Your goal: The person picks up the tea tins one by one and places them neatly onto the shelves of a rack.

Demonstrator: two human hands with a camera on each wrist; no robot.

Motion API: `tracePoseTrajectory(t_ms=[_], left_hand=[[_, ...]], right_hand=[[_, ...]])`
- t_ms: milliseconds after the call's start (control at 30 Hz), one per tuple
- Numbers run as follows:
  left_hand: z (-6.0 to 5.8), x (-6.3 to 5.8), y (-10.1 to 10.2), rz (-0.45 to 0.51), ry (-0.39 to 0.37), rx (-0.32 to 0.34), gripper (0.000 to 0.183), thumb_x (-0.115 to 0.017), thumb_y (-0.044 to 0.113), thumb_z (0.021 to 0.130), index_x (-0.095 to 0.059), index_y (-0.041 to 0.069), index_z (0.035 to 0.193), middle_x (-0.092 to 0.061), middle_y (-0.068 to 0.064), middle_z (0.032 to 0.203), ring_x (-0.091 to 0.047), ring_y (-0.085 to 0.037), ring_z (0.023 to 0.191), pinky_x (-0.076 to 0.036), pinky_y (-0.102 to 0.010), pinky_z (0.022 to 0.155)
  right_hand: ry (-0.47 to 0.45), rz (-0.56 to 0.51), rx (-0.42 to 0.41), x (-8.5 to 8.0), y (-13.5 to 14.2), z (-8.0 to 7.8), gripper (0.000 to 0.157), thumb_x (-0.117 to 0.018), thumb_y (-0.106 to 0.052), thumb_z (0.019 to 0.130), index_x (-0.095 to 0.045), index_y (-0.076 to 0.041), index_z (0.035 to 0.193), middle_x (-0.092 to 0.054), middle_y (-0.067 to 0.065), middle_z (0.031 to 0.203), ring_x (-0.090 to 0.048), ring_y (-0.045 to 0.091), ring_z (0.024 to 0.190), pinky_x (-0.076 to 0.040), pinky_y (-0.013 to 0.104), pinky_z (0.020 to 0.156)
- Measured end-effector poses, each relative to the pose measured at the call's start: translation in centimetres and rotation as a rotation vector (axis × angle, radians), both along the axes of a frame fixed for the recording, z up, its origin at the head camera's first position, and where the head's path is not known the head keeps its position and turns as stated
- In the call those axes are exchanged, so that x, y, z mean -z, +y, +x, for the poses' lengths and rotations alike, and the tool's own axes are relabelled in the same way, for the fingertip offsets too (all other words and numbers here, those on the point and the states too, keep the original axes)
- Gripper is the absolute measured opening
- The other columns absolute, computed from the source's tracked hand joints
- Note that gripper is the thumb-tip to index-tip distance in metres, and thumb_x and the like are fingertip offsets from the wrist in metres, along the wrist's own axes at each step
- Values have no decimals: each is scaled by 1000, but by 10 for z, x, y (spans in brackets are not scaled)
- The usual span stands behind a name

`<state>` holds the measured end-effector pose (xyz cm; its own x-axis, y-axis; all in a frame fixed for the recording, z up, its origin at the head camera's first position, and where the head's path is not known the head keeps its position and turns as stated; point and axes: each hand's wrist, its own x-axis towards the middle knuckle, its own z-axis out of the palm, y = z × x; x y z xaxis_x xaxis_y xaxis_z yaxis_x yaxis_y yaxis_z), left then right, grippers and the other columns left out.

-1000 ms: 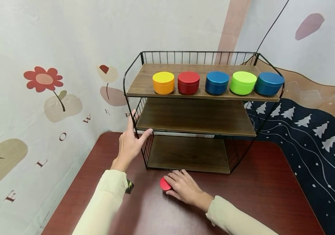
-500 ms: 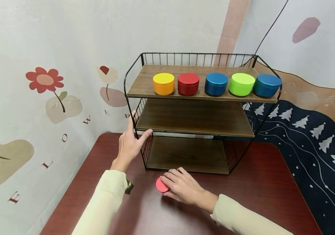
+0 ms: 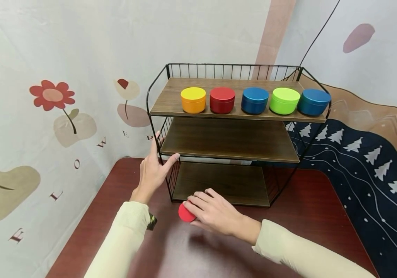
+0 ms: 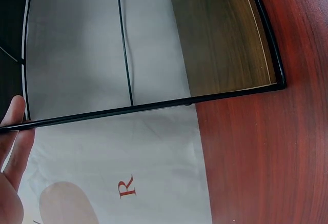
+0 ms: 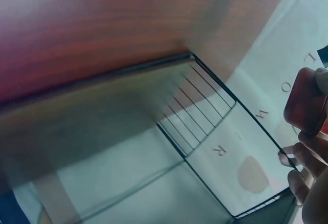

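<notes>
A small round red tin point(image 3: 186, 213) is pinched between the thumb and fingers of my right hand point(image 3: 215, 212), in front of the lowest shelf. Its shadow on the table lies apart from it, so it is lifted. In the right wrist view the red tin point(image 5: 305, 103) appears dark at the right edge. My left hand point(image 3: 149, 173) holds the left upright of the three-tier wire rack point(image 3: 224, 157), thumb in front and fingers along the outer side. The left wrist view shows those fingers point(image 4: 20, 152) at the black frame bar.
Along the top shelf's front edge stand a yellow tin point(image 3: 193, 100), a red tin point(image 3: 222, 100), blue tins point(image 3: 254, 100) and a green tin point(image 3: 284, 101). The rack stands on a reddish-brown table point(image 3: 309, 224). Printed cloth point(image 3: 80, 50) hangs behind.
My right hand has raised the red tin off the table and shifted it slightly left, tilting it. The left hand stays at the rack's upright. The view has shifted slightly.
</notes>
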<state>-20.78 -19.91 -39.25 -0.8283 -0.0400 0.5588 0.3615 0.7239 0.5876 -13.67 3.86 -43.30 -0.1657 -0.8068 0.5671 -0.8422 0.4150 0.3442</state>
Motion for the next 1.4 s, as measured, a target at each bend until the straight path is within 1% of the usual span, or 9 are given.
tracePoseTrajectory(t_ms=[433, 667, 833, 967, 1133, 1233, 1300, 1367, 1400], left_hand=[[0, 0, 0, 0, 5, 0, 88, -71, 49, 90, -19, 35, 159, -51, 4, 148, -50, -19, 56, -44, -42, 65], [-1, 0, 0, -1, 8, -5, 88, -71, 51, 89, -20, 34, 159, -53, 3, 147, -57, -21, 65, -47, -47, 70], [-2, 1, 0, -3, 18, 12, 88, -71, 49, 89, -22, 27, 159, -54, -4, 145, -55, -18, 61, -46, -43, 65], [-2, 2, -1, -9, 19, 9, 83, -69, 43, 92, -24, 24, 159, -55, -4, 145, -54, -21, 60, -43, -42, 61], [-2, 3, -2, -7, 28, -1, 78, -67, 31, 91, -26, 24, 158, -56, -6, 143, -67, -35, 83, -47, -52, 70], [-2, 4, -1, -13, 33, -10, 81, -68, 29, 90, -24, 26, 159, -70, -11, 110, -66, -34, 76, -48, -50, 66], [-2, 4, -1, -22, 44, -11, 82, -68, 29, 90, -24, 24, 159, -68, -12, 87, -59, -30, 64, -46, -46, 61], [-1, 4, -1, -28, 51, -10, 81, -69, 32, 90, -27, 20, 158, -61, -11, 72, -50, -25, 56, -42, -43, 56], [-1, 4, -1, -31, 54, -12, 80, -70, 34, 90, -30, 18, 156, -61, -10, 71, -49, -23, 56, -42, -42, 56]], right_hand=[[71, -9, -59, -49, 0, -5, 48, -65, -45, 93, -65, -11, 126, -67, 3, 121, -60, 20, 111, -46, 39, 88], [129, -36, -90, -86, 2, -16, 49, -62, -44, 95, -63, -9, 130, -67, 6, 125, -59, 22, 114, -46, 41, 90], [142, -70, -97, -113, 4, -27, 49, -63, -43, 96, -64, -8, 130, -67, 8, 124, -60, 24, 114, -46, 41, 92], [177, -105, -90, -132, 2, -34, 48, -62, -41, 96, -64, -8, 130, -67, 8, 126, -59, 24, 114, -46, 41, 92], [232, -155, -82, -152, -6, -41, 46, -62, -40, 97, -65, -8, 130, -66, 8, 127, -58, 24, 117, -45, 41, 95], [262, -188, -74, -161, -11, -45, 44, -62, -39, 97, -66, -9, 129, -67, 7, 126, -58, 24, 117, -44, 41, 94], [277, -203, -63, -166, -15, -48, 43, -62, -38, 97, -66, -9, 129, -67, 7, 125, -58, 24, 117, -44, 40, 93], [281, -207, -55, -169, -18, -51, 43, -62, -38, 98, -66, -8, 129, -67, 8, 125, -58, 24, 118, -44, 40, 93], [284, -207, -51, -171, -19, -52, 43, -62, -38, 98, -66, -8, 128, -67, 8, 125, -57, 24, 118, -44, 40, 93]])
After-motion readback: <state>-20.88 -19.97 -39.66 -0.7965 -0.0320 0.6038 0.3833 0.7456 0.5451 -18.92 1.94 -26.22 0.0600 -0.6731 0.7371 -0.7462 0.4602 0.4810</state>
